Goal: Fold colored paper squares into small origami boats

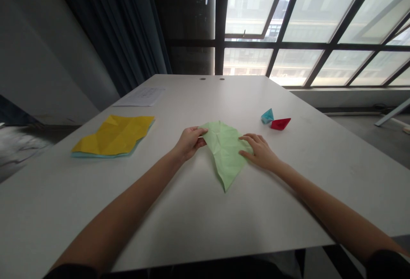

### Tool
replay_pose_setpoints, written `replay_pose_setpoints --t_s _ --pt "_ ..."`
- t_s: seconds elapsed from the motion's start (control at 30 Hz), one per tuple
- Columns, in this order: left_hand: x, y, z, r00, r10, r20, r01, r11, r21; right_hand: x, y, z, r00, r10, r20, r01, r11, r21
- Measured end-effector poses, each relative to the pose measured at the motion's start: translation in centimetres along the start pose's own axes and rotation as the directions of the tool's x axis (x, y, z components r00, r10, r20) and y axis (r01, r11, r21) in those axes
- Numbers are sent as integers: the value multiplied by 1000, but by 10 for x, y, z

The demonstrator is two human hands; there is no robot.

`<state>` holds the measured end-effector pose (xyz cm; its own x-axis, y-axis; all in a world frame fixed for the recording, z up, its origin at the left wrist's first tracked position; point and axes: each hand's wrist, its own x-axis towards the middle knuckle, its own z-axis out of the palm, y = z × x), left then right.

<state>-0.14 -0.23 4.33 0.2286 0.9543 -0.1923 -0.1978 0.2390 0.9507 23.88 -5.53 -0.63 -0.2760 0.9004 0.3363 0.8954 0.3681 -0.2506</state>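
Observation:
A creased sheet of light green paper (226, 151) lies in front of me, one corner pointing towards me. My left hand (189, 142) pinches its left corner between thumb and fingers, lifting that side slightly. On the opposite side, my right hand (259, 151) rests on the paper's right part, thumb and fingers apart and the fingertips touching the surface. Part of the right corner is hidden beneath that hand. Fold lines cross the sheet, and a small crumpled spot shows near its top.
Yellow creased paper (117, 134) lies over light blue paper (128, 154) at the left. A small blue folded-paper piece (267, 116) and a red paper boat (280, 124) sit at the right. A printed sheet (141, 96) lies farther back on the white table (198, 227).

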Motion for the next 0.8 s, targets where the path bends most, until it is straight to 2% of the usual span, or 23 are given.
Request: replay_pose_setpoints --t_s 0.07,0.17,0.27,0.37,0.43,0.57,0.67,0.8 --pt "6 -2 -9 999 -8 -44 11 998 61 1 12 3 995 28 98 -26 999 -20" --pt "16 -7 -24 996 -12 -88 36 959 283 3 29 3 981 68 182 -65 998 -24" --pt "26 -15 -40 998 22 -57 12 847 532 4 41 -1 973 102 205 -97 995 -33" --pt "32 -23 -51 999 31 40 -50 689 723 5 48 -3 968 159 192 -154 987 -43" --pt "34 -27 -54 991 48 122 -124 633 764 4 52 -4 963 194 186 -191 981 -33" --pt "34 -28 -54 968 46 245 -220 622 752 4 61 -4 945 243 218 -263 962 68" --pt "33 -25 -56 969 23 245 -204 633 747 5 66 -4 935 253 247 -301 936 181" --pt "37 -22 -63 975 24 222 -187 629 755 7 69 -5 940 212 267 -284 920 270"
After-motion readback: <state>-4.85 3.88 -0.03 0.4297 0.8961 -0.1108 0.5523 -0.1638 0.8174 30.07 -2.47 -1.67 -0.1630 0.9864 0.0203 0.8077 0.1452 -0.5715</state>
